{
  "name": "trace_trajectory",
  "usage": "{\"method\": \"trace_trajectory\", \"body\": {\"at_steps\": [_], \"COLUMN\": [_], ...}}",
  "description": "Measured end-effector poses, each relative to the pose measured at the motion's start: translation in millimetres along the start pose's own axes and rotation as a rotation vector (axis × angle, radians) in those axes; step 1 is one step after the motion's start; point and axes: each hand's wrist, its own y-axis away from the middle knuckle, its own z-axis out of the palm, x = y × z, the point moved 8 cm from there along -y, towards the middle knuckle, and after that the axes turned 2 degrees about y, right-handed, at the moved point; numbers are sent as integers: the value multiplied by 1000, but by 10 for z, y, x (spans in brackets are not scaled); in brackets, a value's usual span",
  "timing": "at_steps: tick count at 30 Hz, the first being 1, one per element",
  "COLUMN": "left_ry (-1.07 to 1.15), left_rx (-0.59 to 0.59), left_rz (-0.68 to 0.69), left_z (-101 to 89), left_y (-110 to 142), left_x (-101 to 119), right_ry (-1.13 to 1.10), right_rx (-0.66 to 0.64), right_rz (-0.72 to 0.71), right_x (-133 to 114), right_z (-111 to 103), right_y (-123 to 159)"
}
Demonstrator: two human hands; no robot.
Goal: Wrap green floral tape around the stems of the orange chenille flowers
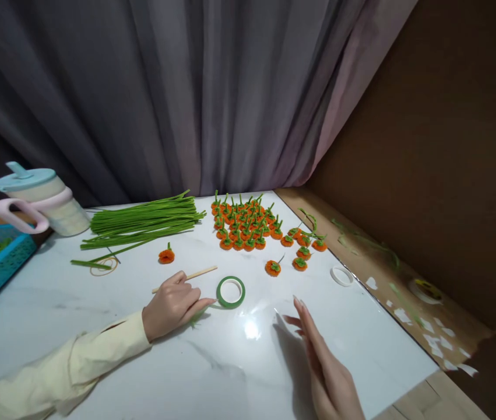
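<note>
Left hand covers part of the wooden stick; its curled fingers' hold cannot be told, index tip beside green tape roll. Right hand (wrist cropped) hovers, fingers extended, close together, apparently empty

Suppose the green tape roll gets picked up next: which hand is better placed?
Left, most likely. The left hand has a fingertip right beside the green tape roll, while the right hand is clearly farther from it.
</note>
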Motion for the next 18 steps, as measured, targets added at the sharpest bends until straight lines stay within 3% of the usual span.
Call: {"method": "trace_trajectory", "body": {"at_steps": [4,7,9,13,18], "left_ry": [26,47,40,85,195], "left_rx": [-44,-95,-144,-298,-354], "left_rz": [39,-1,-86,-251,-327], "left_z": [-66,-83,-63,59,137], "left_y": [172,255,277,305,370], "left_x": [-5,-6,-39,-109,-135], "right_ry": [58,57,65,205,199], "right_rx": [-118,-191,-270,-553,-671], "right_rz": [-269,-423,-493,-552,-617], "right_x": [-309,-549,-670,-753,-796], "right_z": [-143,-34,188,839,1288], "right_y": [-319,-551,-676,-824,-958]}}
